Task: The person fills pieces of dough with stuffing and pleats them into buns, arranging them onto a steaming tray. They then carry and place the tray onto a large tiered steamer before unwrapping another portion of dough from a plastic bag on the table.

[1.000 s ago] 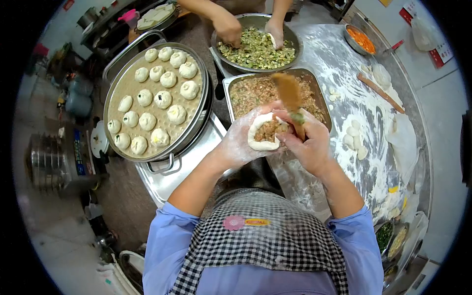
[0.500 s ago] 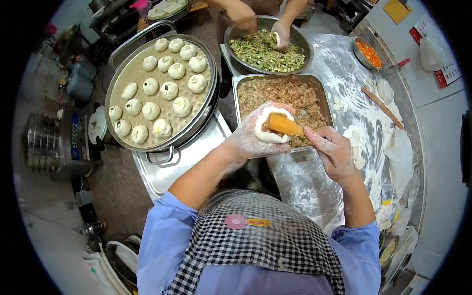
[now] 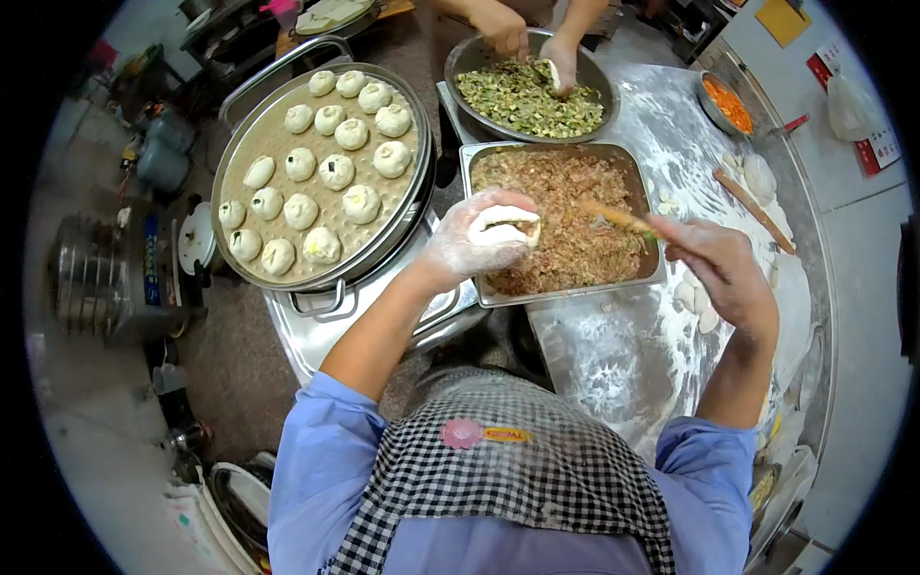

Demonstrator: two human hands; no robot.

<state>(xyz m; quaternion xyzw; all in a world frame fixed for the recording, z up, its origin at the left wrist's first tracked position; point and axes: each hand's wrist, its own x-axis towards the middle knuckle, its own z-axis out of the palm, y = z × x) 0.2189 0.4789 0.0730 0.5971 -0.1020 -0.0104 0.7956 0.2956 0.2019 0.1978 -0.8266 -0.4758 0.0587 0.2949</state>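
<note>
My left hand (image 3: 450,247), dusted with flour, cups a round of white dough (image 3: 503,218). The dough is folded upward, and a little filling shows at its right edge. In my right hand (image 3: 719,268) is a wooden spatula (image 3: 618,217), slightly blurred, gripped by its handle. Its blade lies over the brown meat filling (image 3: 585,264). That filling sits in a rectangular metal pan (image 3: 575,298) just beyond and between my hands. Part of the pan's left side is hidden behind my left hand and the dough.
To the left stands a round steamer tray (image 3: 331,251) bearing several filled buns (image 3: 336,172). Another person's hands (image 3: 565,53) work over a bowl of chopped green filling (image 3: 537,101). On the floured metal table (image 3: 594,355) lie a rolling pin (image 3: 755,213) and a bowl of orange shreds (image 3: 728,105).
The spatula has left the dough and moved right, over the meat filling, with my right hand. My left hand has shifted slightly left and up, and the dough is now more folded.
</note>
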